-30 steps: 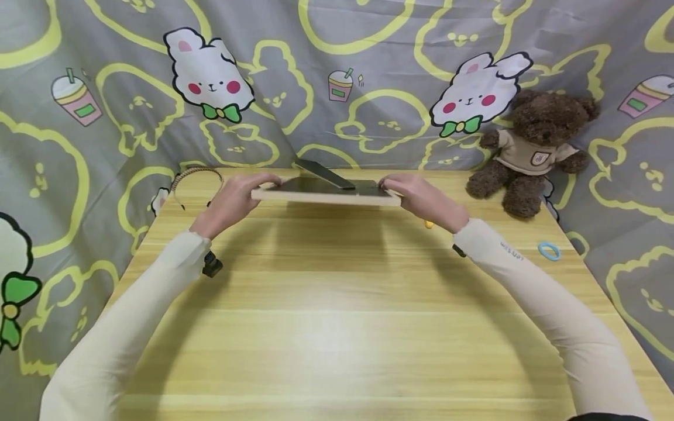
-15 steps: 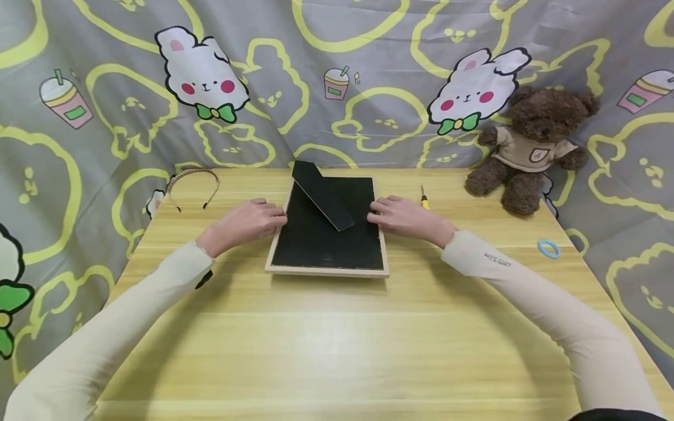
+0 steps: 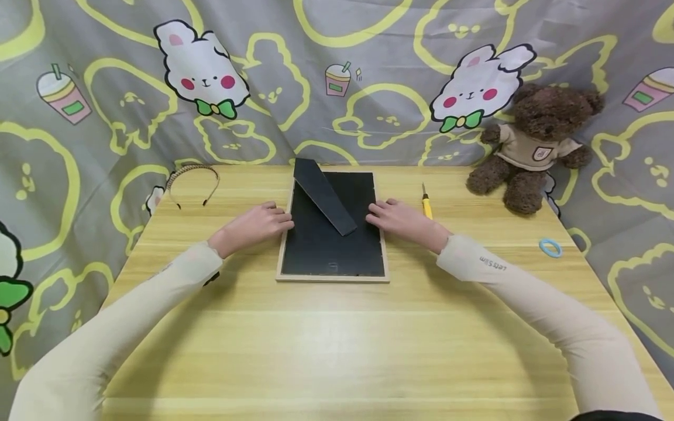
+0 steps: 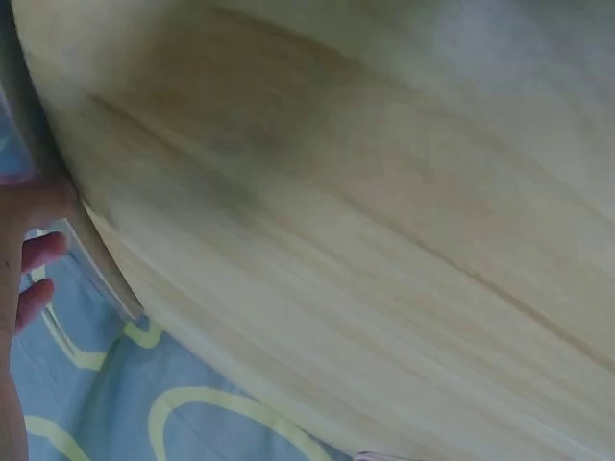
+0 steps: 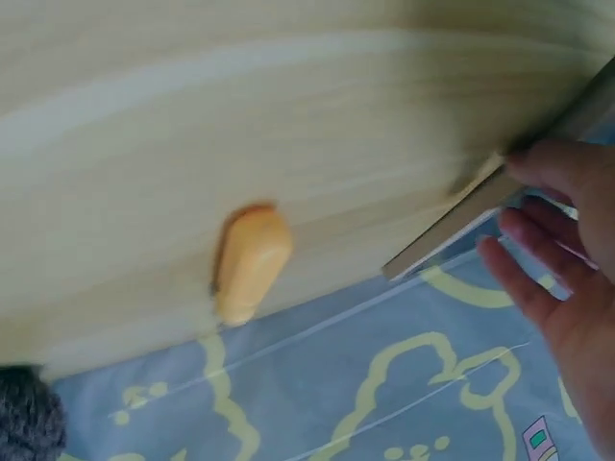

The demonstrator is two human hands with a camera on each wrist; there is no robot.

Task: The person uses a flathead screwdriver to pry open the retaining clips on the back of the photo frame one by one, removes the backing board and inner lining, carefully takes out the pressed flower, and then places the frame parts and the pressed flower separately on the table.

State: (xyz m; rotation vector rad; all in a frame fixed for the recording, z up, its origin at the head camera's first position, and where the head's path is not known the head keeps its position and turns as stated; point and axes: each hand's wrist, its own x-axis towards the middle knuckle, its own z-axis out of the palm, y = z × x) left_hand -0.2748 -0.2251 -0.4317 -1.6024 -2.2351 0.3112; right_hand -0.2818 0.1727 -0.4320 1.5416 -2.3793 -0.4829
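A picture frame (image 3: pixel 330 251) with a pale wooden rim and a black back lies face down on the table, at the middle of its far half. Its black stand leg (image 3: pixel 323 196) slants across the back. My left hand (image 3: pixel 253 227) grips the left rim, fingertips over the edge. On the opposite rim, my right hand (image 3: pixel 408 222) holds the frame in the same way. In the left wrist view the thumb (image 4: pixel 38 199) is against the frame's side. The right wrist view has the thumb (image 5: pixel 553 165) at the rim and the fingers above it.
A yellow-handled screwdriver (image 3: pixel 426 204) lies right of the frame. Farther right are a light-blue ring (image 3: pixel 550 248) and a brown teddy bear (image 3: pixel 542 146). A headband (image 3: pixel 192 169) lies at the back left. A patterned curtain (image 3: pixel 379 35) hangs behind the wooden table (image 3: pixel 337 351).
Both hands have lowered the picture frame from a raised, nearly edge-on position to flat on the table, back side up. The screwdriver beside it has come into fuller view.
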